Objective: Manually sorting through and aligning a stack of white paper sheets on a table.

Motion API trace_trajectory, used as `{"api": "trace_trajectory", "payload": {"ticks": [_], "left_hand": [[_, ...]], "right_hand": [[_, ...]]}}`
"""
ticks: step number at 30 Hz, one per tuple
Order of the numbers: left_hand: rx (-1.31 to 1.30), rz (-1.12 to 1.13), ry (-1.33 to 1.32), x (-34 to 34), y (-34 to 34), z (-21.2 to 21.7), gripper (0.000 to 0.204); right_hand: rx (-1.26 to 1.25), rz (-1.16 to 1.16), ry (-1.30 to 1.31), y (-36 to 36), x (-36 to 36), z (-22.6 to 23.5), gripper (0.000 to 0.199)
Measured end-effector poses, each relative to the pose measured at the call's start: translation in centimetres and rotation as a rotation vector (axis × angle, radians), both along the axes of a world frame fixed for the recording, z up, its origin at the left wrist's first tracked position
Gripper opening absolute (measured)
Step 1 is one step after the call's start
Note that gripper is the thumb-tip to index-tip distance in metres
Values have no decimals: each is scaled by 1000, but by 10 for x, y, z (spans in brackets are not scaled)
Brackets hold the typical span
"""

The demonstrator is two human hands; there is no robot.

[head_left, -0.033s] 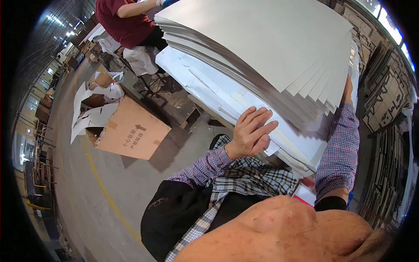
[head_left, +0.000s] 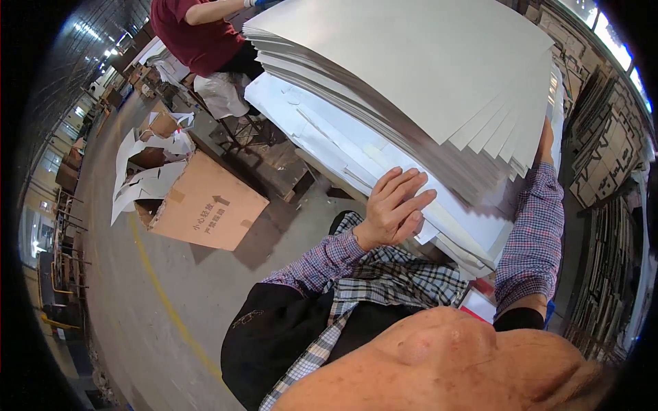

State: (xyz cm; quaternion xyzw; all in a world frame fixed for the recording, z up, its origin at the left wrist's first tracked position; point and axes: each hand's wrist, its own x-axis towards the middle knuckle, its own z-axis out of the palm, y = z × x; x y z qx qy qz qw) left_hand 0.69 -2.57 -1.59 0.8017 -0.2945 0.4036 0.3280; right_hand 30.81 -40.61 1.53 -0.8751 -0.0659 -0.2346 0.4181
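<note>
Nothing has visibly moved since the earlier frame: both hands and the sheets sit exactly where they were, so the hold on the pile reads as steady rather than mid-shift

Head view: the left hand (head_left: 396, 209) lies flat and open, fingers straight and close together, palm pressed on the near edge of the lower sheets (head_left: 322, 130), clamping nothing. The right hand (head_left: 545, 140) reaches up along the right side of the upper stack (head_left: 425, 68), touching its fanned corner; its fingers are hidden behind the sheet edges, so whether they are curled around anything cannot be told. The upper stack, pale grey, rests on the lower sheets directly ahead of the person and between the 2 checked sleeves, its near edges stepped like a spread deck. At the far end a second person in a red shirt (head_left: 199, 31) stands just beside the same pile. To the left, well apart on the concrete floor, a brown cardboard box (head_left: 205, 205) lies tipped with white offcuts (head_left: 130, 171) spilling beside it, near a yellow floor line (head_left: 164, 301)
</note>
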Motion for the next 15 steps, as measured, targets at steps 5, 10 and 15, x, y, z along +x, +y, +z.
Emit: {"api": "trace_trajectory", "payload": {"ticks": [5, 10, 15], "left_hand": [[13, 4, 7, 0, 2, 5, 38], [44, 14, 10, -3, 3, 9, 37], [139, -4, 85, -8, 4, 34, 33]], "right_hand": [[-116, -95, 10, 19, -4, 6, 42], [-340, -153, -18, 38, -24, 27, 29], [-341, -196, -41, 33, -26, 25, 28]]}}
